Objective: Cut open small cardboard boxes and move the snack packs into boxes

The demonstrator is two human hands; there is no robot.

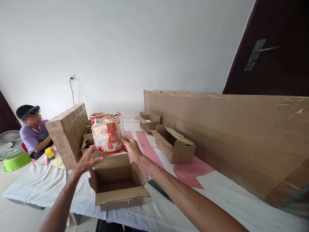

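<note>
A clear and red snack bag of round rice crackers [103,133] is held up above an open cardboard box [122,195]. My right hand [131,148] pinches the bag at its lower right edge. By the bag's lower left corner is my left hand [88,161], thumb and fingers apart; whether a fingertip touches the bag is hard to see. The box stands near the table's front edge with its flaps spread, and its visible inside shows bare brown cardboard. A dark green strip [159,190] lies right of the box, partly hidden by my right forearm.
Taped cartons [70,135] are stacked at left, with a yellow tape roll [49,153] beside them. Open boxes [175,149] stand along a tall cardboard sheet [229,135] on the cloth-covered table [43,190]. A person [36,135] sits at far left near a fan [11,145].
</note>
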